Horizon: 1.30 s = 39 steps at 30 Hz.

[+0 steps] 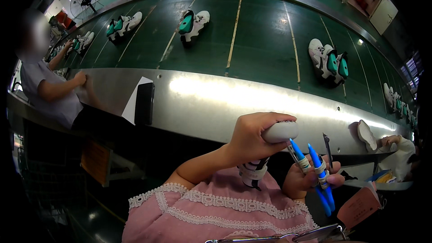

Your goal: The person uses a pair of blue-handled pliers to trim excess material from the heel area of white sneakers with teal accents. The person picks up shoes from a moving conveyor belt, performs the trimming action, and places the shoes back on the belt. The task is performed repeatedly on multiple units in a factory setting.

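My left hand [250,136] is wrapped around a white and black shoe [281,132], close to my chest. The shoe's pale rounded toe points away to the right, and its other end shows below my wrist. Beside the toe, my right hand [308,179] is closed around two blue pens [318,164] with pale bands wound round their barrels. Their light-blue tips point up toward the shoe. A slim dark tool with a pointed metal end [327,146] also sticks up from the right hand; its kind is unclear. Whether the pens touch the shoe cannot be made out.
A green conveyor belt [256,31] carries several white shoes with teal inserts, including a pair [328,63]. Along its metal edge [202,94] lie a black phone [144,103] and white paper. Another person [54,85] works at left; another person's hand [390,141] is at right near a pale shoe-shaped piece [366,135].
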### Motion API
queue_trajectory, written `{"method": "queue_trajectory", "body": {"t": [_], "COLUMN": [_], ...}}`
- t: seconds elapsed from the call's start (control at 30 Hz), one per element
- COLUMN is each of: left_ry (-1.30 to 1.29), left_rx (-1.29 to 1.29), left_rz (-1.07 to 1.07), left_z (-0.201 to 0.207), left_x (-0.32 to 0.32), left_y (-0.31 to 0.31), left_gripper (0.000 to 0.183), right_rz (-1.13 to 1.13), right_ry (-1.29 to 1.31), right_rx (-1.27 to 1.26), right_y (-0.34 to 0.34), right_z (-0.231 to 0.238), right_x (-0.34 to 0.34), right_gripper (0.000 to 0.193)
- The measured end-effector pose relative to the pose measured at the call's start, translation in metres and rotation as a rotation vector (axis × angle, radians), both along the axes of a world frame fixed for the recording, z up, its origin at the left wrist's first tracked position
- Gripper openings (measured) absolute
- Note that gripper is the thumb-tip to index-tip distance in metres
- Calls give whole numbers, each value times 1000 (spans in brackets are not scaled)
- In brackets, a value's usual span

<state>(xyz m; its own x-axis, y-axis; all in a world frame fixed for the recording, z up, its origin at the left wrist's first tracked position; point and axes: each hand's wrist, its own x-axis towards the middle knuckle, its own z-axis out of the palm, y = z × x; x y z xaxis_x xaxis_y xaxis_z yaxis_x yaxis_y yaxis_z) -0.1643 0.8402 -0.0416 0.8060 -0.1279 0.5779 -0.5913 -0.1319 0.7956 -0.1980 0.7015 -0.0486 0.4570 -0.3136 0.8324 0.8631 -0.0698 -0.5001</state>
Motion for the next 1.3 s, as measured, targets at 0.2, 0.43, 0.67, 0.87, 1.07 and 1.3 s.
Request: {"method": "queue_trajectory", "body": {"t": [0.2, 0.43, 0.67, 0.87, 1.07, 1.3], "left_ry": [-28, -47, -119, -60, 245, 451], "left_rx": [21, 88, 124, 99, 74, 681], "left_rz": [3, 5, 15, 37, 183, 375], "left_z": [0, 1, 1, 5, -11, -134], "left_x": [-2, -6, -12, -7, 84, 162], "left_y": [2, 4, 0, 12, 41, 113], "left_gripper": [38, 42, 46, 40, 48, 69], "right_rz": [180, -208, 4, -137, 432, 1084], "right_ry": [-84, 101, 104, 92, 632, 616], "right_rx": [31, -103, -21, 299, 519, 543], "right_y": [-3, 3, -15, -9, -50, -43], "right_z": [-2, 18, 20, 32, -6, -27], "right_x": [0, -10, -13, -7, -4, 14], "right_gripper": [29, 26, 38, 30, 26, 30]}}
